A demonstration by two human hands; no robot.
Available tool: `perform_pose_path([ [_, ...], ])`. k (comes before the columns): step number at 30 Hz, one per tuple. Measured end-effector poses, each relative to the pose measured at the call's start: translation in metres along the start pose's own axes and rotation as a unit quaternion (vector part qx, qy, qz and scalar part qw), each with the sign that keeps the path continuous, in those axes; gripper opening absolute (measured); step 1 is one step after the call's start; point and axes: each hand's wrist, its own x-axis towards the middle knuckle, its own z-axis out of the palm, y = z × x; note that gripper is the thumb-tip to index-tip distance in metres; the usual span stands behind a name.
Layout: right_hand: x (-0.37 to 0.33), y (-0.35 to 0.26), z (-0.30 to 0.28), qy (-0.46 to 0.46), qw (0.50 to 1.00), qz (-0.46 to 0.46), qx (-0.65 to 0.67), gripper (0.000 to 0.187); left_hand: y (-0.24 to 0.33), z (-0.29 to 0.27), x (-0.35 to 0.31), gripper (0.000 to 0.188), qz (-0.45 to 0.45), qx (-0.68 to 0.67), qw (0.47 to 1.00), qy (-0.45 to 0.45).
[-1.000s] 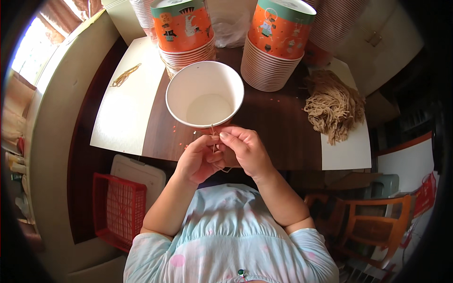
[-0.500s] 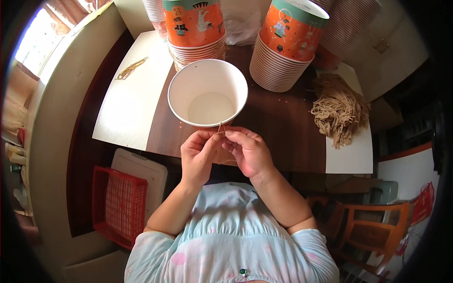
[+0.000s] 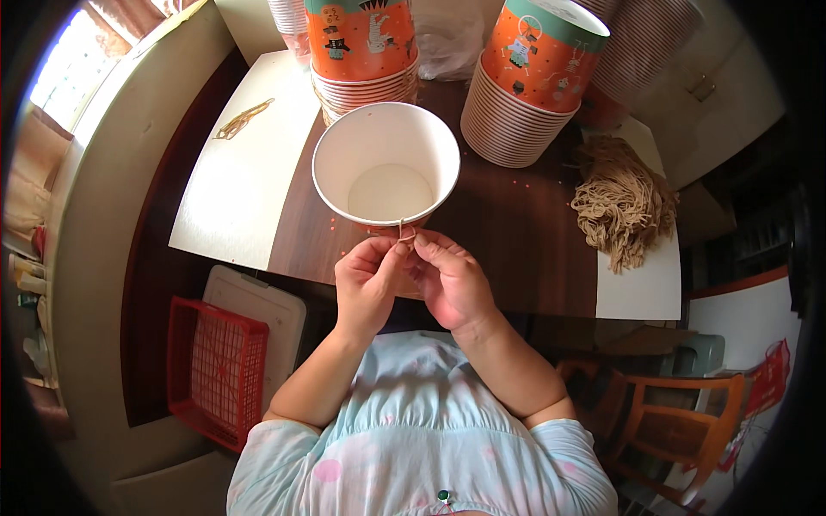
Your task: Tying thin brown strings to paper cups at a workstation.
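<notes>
A large paper bucket (image 3: pixel 387 142), white inside, stands open on the brown table near its front edge. From its near rim comes a thin tan cord (image 3: pixel 402 227), looped between my fingertips. My left hand (image 3: pixel 370 277) pinches the cord between thumb and forefinger. Close against it, my right hand (image 3: pixel 453 277) pinches the cord too, its other fingers curled beneath. The thumbs almost touch just below the rim. How the cord is fixed to the bucket is too small to tell.
Stacks of orange-and-green paper buckets (image 3: pixel 521 112) stand at the back, with a second stack (image 3: pixel 365 52) to their left. A bundle of tan cords (image 3: pixel 625 202) lies at the right, a few loose cords (image 3: pixel 244 119) at the left. Below are a red basket (image 3: pixel 219 374) and a wooden chair (image 3: pixel 675 421).
My hands stay together at the rim and have drawn the cord into a small loop between the fingertips. The view has shifted slightly.
</notes>
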Motion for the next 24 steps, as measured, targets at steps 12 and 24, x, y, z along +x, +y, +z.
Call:
perform_pose_path([
  [12,-0.003,0.007,0.007,0.039,0.99,-0.104,-0.09,0.019,0.007,0.0,0.006,0.009,-0.051,-0.05,0.997,-0.028],
  [24,0.002,-0.014,0.009,0.051,0.959,-0.102,-0.261,0.018,0.004,-0.004,0.006,0.011,-0.006,-0.043,0.999,-0.013],
])
